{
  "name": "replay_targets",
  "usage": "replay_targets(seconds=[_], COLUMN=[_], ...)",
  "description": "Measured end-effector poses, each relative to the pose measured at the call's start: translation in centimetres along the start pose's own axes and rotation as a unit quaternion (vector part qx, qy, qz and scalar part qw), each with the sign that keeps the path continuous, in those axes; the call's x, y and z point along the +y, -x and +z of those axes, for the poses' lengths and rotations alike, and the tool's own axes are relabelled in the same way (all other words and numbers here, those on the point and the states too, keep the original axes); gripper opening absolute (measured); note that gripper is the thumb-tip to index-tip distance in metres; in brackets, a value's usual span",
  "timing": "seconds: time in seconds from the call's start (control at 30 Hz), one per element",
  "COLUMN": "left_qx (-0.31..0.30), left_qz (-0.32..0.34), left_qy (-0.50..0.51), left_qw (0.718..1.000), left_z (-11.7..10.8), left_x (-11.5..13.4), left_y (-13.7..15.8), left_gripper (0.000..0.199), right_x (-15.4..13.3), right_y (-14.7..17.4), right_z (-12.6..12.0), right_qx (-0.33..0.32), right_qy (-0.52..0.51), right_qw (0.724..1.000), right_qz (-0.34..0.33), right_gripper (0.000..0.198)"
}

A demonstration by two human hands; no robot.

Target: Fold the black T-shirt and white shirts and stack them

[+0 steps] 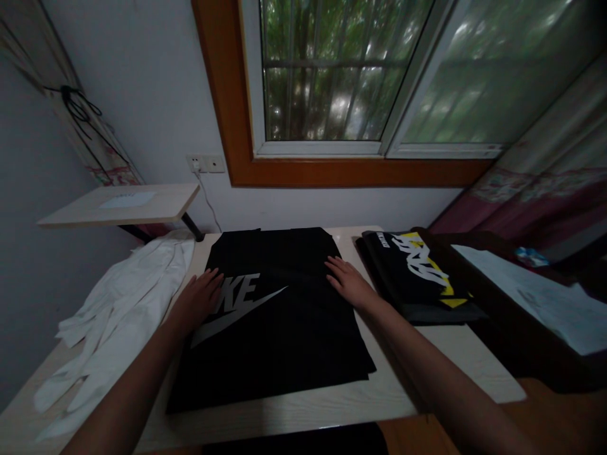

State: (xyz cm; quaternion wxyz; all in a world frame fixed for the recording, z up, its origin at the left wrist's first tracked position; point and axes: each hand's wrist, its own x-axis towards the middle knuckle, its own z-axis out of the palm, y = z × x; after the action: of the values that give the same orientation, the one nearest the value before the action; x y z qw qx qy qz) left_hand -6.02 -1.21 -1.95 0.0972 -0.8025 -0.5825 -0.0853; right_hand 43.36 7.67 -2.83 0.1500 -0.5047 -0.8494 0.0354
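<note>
Black shirt [294, 341] flat on counter [284, 414], left hand [203, 297] at its ten o'clock, right hand [349, 282] at two, both grips wide, palms down, white cloth [133, 297] at nine.

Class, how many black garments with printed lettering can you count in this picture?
2. The grey-printed garment lies flat under the left hand and right hand; the white-and-yellow-printed garment tops the pile on the right. Others may be hidden within that pile.

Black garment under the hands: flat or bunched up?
Flat. The black garment shows a smooth surface, unrumpled grey print and mostly straight edges.
</note>
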Motion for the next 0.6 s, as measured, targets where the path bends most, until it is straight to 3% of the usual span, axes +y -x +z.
replay_targets(seconds=[0.17, 0.6], left_qx=[-0.004, 0.001], left_qz=[0.005, -0.005], left_qy=[-0.008, -0.009], left_qw=[1.000, 1.000], left_z=[-0.1, 0.2], left_x=[0.2, -0.6], left_y=[1.2, -2.0], left_gripper=[0.050, 0.048], right_x=[0.0, 1.8], right_y=[0.7, -3.5], right_z=[-0.1, 0.7], right_qx=[0.003, -0.016], right_qy=[0.014, 0.029], right_qw=[1.000, 0.999], right_qz=[-0.007, 0.001], right_gripper=[0.054, 0.057])
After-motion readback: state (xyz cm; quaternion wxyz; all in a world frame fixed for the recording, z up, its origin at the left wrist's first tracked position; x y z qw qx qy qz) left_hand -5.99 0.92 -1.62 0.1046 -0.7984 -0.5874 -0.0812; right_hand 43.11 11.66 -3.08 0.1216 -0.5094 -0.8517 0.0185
